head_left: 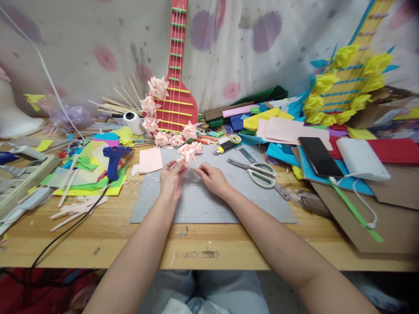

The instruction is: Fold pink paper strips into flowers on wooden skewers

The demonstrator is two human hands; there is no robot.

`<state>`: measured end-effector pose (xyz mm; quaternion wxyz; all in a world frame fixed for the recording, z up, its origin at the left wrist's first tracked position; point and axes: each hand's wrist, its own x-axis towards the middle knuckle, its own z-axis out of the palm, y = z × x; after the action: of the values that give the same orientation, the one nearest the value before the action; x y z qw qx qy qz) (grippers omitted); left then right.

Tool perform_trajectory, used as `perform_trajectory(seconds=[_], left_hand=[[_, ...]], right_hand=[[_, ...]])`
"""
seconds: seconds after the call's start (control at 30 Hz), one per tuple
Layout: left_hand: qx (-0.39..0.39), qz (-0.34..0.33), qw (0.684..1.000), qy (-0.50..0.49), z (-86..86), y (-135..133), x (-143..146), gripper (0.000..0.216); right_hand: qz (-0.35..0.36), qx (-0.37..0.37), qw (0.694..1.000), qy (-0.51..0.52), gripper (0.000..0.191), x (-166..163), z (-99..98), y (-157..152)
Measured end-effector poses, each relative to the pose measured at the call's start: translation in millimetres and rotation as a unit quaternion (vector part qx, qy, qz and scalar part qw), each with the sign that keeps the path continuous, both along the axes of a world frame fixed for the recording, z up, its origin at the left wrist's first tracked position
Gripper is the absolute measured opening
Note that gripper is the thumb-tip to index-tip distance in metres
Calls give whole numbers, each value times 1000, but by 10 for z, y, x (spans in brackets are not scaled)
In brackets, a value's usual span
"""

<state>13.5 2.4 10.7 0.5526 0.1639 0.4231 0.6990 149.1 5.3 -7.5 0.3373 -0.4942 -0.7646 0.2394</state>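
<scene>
A blue glue gun (113, 158) is seen lying left on coloured paper. Over the grey cutting mat (212, 205), a pink paper flower (190, 152) is pinched by the left hand (170, 179) and the right hand (211, 176). Scissors (258, 172) are lying just right.

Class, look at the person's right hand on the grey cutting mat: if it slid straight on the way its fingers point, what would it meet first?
The right hand points up-left toward the left hand. It would probably first meet the pink paper flower held between them, then the left hand's fingers; depth is hard to judge.
</scene>
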Motion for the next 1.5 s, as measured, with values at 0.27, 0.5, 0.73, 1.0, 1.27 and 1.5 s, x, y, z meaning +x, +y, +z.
perform_trajectory(seconds=[0.27, 0.5, 0.73, 1.0, 1.27, 1.5], left_hand=[[7, -10, 1000, 24, 1, 2, -6, 38], [2, -109, 993, 46, -11, 4, -5, 30], [-17, -99, 994, 36, -2, 12, -14, 29], [-16, -58, 998, 33, 10, 20, -2, 30], [-4, 10, 1000, 16, 20, 21, 28, 39], [25, 3, 999, 29, -3, 25, 16, 42]], right_hand=[[-6, -18, 1000, -5, 26, 1, 30, -18], [60, 27, 997, 39, 24, 19, 44, 18], [29, 86, 994, 53, 26, 44, 33, 1], [14, 117, 991, 64, 29, 40, 49, -14], [52, -4, 996, 76, 35, 10, 52, -51], [43, -35, 997, 59, 25, -14, 39, -44]])
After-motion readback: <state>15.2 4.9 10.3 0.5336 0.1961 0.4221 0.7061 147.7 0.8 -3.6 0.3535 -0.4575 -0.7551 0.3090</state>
